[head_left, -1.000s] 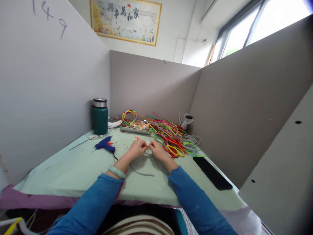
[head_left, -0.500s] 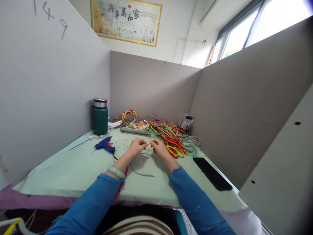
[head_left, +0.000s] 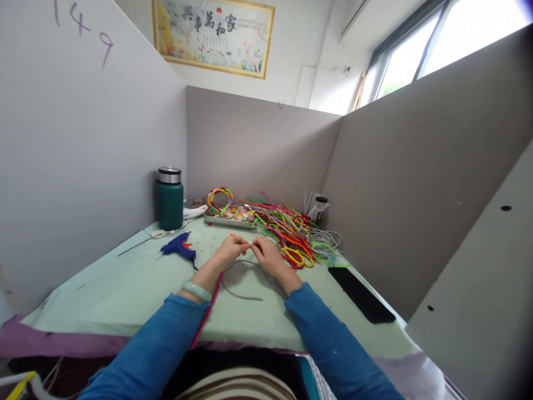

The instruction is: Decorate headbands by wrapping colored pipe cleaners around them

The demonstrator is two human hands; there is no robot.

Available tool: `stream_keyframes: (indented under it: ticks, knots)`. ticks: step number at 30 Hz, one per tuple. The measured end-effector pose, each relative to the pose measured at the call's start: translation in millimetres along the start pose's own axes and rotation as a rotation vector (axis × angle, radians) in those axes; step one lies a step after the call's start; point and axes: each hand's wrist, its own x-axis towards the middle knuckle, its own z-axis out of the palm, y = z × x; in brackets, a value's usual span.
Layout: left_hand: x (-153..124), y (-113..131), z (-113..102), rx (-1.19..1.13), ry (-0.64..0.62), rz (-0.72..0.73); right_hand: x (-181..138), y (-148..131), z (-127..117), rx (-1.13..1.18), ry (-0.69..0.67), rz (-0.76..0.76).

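Since 1 s ago the pink pipe cleaner point(head_left: 207, 311) has swung out. More of it shows now, running from the L hand point(head_left: 230, 253) back along the L forearm & past the table edge; before, only a short bit showed by the sleeve. The hands barely shifted. Fingertips are back together after sitting slightly apart 0.5 s ago.

L hand: closed, thumb & fingers pinching the top end of the pink pipe cleaner. R hand point(head_left: 266, 256): fingers curled, tips pressed to the L fingertips at the same spot; what's btwn them is too small to tell. Both hands sit low over the green table mat point(head_left: 104, 289), mid-table, just above a grey hoop point(head_left: 241, 297) lying flat on the mat. Can't tell if either hand touches it. Jade bangle point(head_left: 199, 291) on L wrist.

Around: blue glue gun point(head_left: 179, 246) just L of the hands. Green flask point(head_left: 170, 200) w/ steel lid at back L by the partition. Metal tray point(head_left: 229, 219) of small bits at back centre, rainbow hoop point(head_left: 220, 195) upright behind it. Big pile of coloured pipe cleaners point(head_left: 291, 230) R of the tray, near the R hand, w/ a white cable coil point(head_left: 331, 239) beyond. Black phone point(head_left: 361, 294) flat at R edge of the mat.
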Motion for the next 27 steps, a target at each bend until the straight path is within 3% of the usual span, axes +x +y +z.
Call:
stream_keyframes:
  ticks: [3, 5, 7, 9, 11, 12, 14, 16, 19, 22, 27]
  knots:
    - [3, -4, 1, 0.072, 0.054, 0.104, 1, -4, 5, 0.091, 0.03, 0.102]
    - [1, -4, 1, 0.208, 0.116, 0.209, 5, -7, 8, 0.264, 0.018, 0.268]
    - [-4, -2, 2, 0.426, 0.176, 0.322, 9, -8, 8, 0.557, -0.107, 0.504]
    - [-10, 1, 3, 0.614, 0.197, 0.408, 14, -8, 5, 0.889, -0.331, 0.711]
    - [-13, 4, 4, 0.705, 0.197, 0.442, 16, -6, 0, 1.113, -0.502, 0.8]
    - [-13, 4, 4, 0.704, 0.197, 0.438, 16, -5, -2, 1.16, -0.525, 0.803]
    - [-9, 2, 4, 0.611, 0.195, 0.378, 14, -3, -3, 1.11, -0.461, 0.751]
    - [-3, -2, 2, 0.437, 0.167, 0.252, 11, -2, -3, 0.864, -0.282, 0.625]
    - [4, -5, 0, 0.212, 0.098, 0.115, 6, 0, -1, 0.378, -0.015, 0.261]
    - [4, -5, 0, 0.072, 0.061, 0.021, 2, 0, -3, 0.096, 0.013, -0.043]
    - [2, -3, -1, 0.025, 0.026, -0.073, 0, -1, -6, -0.048, -0.013, -0.147]
